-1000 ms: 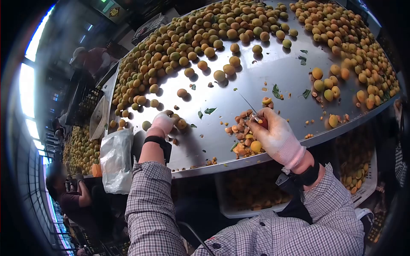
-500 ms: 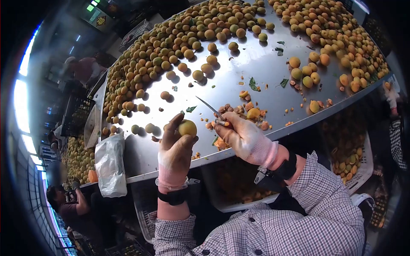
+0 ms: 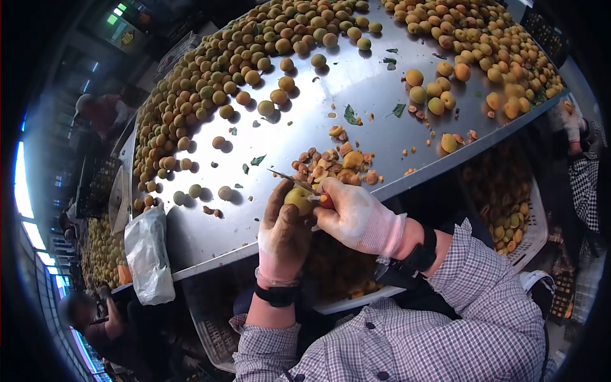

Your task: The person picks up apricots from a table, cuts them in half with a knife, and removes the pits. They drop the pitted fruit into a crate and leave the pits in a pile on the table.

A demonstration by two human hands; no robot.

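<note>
At the table's edge, left fingers [image 3: 275, 198] curl round a fruit [image 3: 298, 200].

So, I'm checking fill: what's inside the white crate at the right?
The crate shows green and orange fruit pieces. Its far end is lost in shadow by the table; the pieces hide the bottom, so depth can't be told.

No text, label, brand or number is reading legibly on or around the metal table [image 3: 363, 89]. Yellowish diamond-shaped wall patch [image 3: 127, 37] beyond its far left is showing too small, blurred.
</note>
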